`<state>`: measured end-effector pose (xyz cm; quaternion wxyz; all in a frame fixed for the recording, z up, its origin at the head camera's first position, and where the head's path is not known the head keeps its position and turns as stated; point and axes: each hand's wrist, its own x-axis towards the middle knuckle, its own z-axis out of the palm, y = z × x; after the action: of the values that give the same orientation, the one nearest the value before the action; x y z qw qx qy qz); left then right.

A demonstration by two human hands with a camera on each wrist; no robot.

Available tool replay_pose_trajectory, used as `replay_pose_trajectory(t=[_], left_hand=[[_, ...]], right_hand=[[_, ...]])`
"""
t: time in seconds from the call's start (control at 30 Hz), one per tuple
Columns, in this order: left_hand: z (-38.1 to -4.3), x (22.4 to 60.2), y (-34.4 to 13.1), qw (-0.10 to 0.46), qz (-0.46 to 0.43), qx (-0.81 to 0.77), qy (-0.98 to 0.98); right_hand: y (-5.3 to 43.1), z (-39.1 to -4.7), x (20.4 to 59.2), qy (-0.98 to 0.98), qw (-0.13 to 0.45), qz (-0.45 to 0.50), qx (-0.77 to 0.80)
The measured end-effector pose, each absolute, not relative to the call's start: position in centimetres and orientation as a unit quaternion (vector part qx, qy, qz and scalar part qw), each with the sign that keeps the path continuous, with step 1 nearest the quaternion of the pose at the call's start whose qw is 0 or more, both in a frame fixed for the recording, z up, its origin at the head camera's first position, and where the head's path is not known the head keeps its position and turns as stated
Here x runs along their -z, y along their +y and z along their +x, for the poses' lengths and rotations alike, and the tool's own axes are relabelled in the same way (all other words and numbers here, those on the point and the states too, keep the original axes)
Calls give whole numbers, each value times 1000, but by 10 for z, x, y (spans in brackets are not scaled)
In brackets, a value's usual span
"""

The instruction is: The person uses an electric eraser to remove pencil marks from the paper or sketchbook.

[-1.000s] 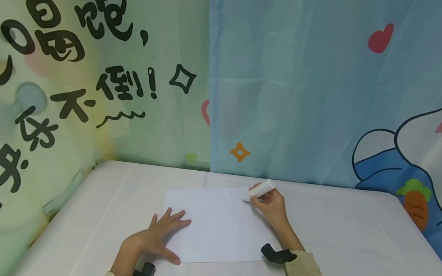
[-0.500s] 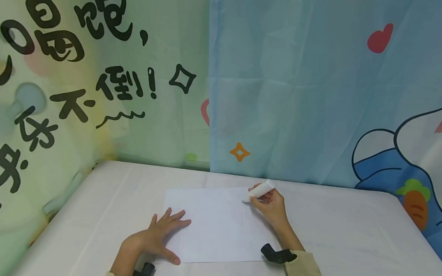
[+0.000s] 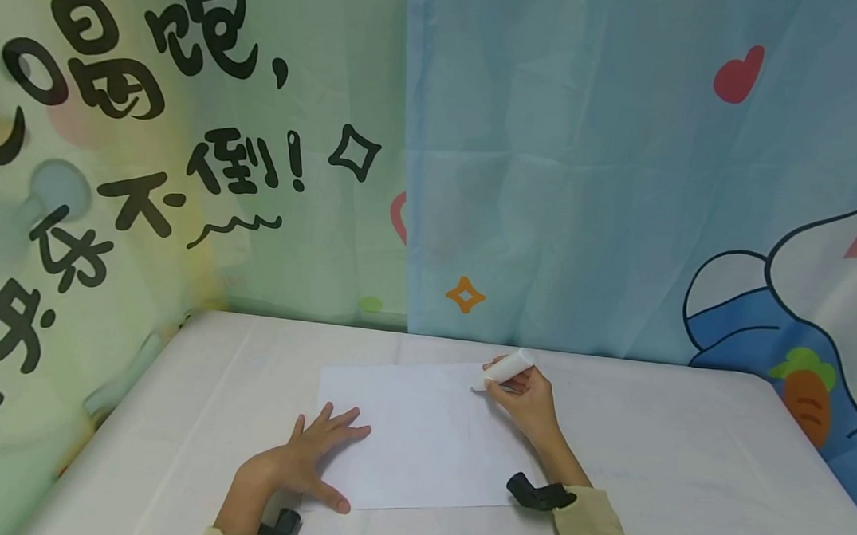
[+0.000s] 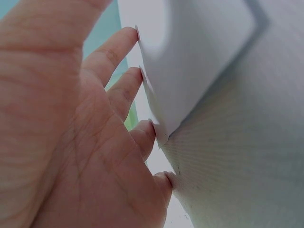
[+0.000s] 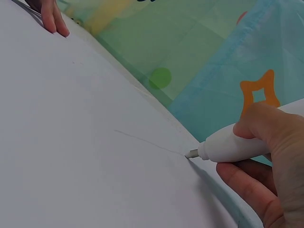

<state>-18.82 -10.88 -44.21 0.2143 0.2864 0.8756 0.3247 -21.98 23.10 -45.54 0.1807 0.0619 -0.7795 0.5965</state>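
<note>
A white sheet of paper (image 3: 420,451) lies flat on the table. My left hand (image 3: 308,458) rests spread over its left edge, fingers apart and thumb near the front left corner. In the left wrist view, some fingertips (image 4: 130,35) touch the paper (image 4: 190,57) and the little finger sits beyond its corner. My right hand (image 3: 530,400) grips a thick white correction pen (image 3: 507,367) near the paper's back right part. In the right wrist view, the correction pen (image 5: 237,145) is tilted, its narrow metal tip on the paper at the end of a thin faint line (image 5: 149,141).
A white cloth covers the table (image 3: 679,454). Printed curtains, one green (image 3: 315,239) and one blue (image 3: 581,226), hang along its left and back edges. Black wrist straps (image 3: 541,493) sit by the beige sleeves (image 3: 593,526).
</note>
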Motion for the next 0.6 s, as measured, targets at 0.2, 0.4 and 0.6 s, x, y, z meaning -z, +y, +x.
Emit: replay_pose_trajectory(t=[0.2,0.4,0.6], left_hand=[[-188,442,-108,214,285,-323,877],[-189,443,-109,213,285,-322,878],[-189,443,-109,211,287,-316,879]], right_hand=[[232,-221,456,-779,173,54,-600],[239,-232,478,-768,169,45,-616],[240,-234,481,-766,176,54,-616]])
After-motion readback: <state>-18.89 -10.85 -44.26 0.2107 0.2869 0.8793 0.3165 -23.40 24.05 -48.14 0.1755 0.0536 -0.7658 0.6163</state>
